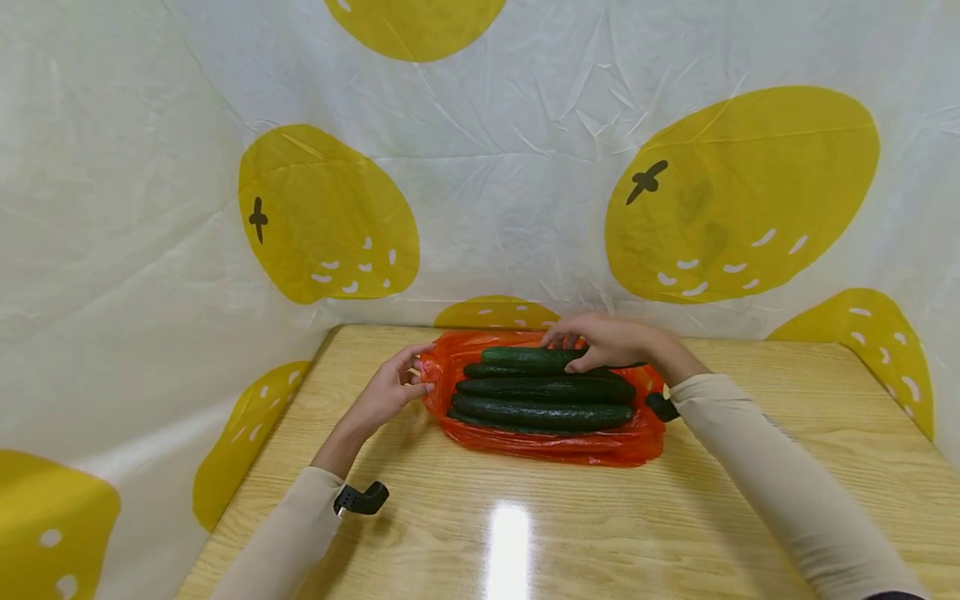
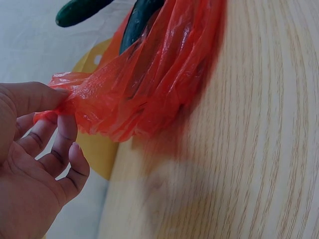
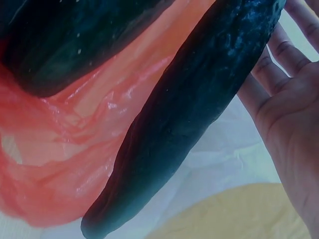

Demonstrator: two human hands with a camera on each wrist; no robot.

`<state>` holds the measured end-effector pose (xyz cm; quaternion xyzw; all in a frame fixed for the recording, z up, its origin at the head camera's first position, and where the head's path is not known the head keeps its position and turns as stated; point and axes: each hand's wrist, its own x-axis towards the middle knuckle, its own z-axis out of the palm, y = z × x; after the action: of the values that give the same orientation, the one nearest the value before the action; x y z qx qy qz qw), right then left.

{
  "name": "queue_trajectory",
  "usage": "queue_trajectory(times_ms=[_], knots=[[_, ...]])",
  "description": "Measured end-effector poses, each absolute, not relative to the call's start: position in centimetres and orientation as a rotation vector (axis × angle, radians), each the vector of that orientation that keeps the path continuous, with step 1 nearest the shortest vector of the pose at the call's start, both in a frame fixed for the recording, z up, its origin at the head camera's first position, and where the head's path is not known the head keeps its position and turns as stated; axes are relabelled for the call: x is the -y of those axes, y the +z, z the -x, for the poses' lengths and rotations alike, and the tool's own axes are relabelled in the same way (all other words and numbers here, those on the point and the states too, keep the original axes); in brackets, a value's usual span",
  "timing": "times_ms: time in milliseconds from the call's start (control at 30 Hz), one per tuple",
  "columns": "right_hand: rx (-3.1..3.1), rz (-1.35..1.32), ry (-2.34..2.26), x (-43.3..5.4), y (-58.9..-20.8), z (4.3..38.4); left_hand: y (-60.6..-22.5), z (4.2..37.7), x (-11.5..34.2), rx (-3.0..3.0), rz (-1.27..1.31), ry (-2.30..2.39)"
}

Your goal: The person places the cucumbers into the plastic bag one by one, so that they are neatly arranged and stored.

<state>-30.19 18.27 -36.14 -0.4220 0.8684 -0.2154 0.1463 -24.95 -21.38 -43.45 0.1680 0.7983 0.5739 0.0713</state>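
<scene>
A red plastic bag (image 1: 555,447) lies spread on the wooden table with several dark green cucumbers (image 1: 547,412) side by side in its opening. At the bag's left end, my left hand (image 1: 388,390) pinches the thin plastic edge between thumb and fingers; the left wrist view shows the gathered film (image 2: 144,94) pulled toward that hand. My right hand (image 1: 611,340) reaches over from the right and holds the rearmost cucumber (image 1: 521,358), thumb in front and fingers behind. In the right wrist view this cucumber (image 3: 184,114) is apart from another cucumber (image 3: 55,59) near the bag.
The light wooden table (image 1: 427,533) extends in front and to both sides. Behind and at the left hangs a white sheet (image 1: 510,225) with large yellow fruit prints, close to the table's back edge. Black straps are on both wrists.
</scene>
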Motion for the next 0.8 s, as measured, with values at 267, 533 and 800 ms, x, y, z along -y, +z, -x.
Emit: queue_trajectory(times_ms=[267,533,800], knots=[[-2.505,1.251,-0.609,-17.6,-36.9,30.7,-43.1,24.7,21.3,-2.375,-0.489,1.737],[-2.477,1.25,-0.654,-17.2,-37.8,31.0,-43.5,24.7,21.4,-2.413,-0.508,1.72],[-2.458,1.201,-0.654,-17.0,-38.5,31.4,-43.5,24.7,21.3,-2.421,-0.512,1.722]])
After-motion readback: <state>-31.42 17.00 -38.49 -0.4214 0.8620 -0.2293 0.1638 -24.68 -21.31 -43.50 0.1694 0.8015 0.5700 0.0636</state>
